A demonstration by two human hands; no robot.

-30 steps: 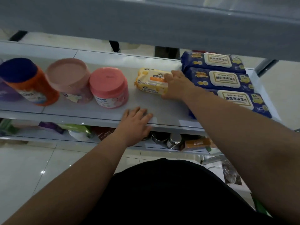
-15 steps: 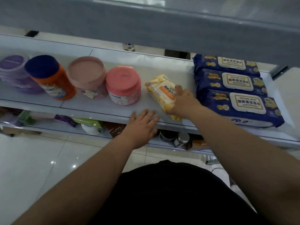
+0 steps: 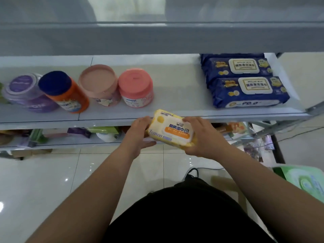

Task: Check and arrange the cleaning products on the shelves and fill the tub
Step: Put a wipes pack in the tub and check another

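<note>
The fingers (image 3: 144, 121) of the left hand (image 3: 138, 133) curl round the left end of the yellow wipes pack (image 3: 171, 131). The right hand (image 3: 201, 137) wraps the right end, its fingers (image 3: 190, 120) hooked over the far edge. Both hands grip the pack, which is off the shelf (image 3: 175, 104) and held label up just near its front edge, above the tiled floor. The soft, slick wrapper looks likely to slip if one hand lets go to turn it. Set back carelessly, it could knock the pink tub (image 3: 135, 88) on the left.
</note>
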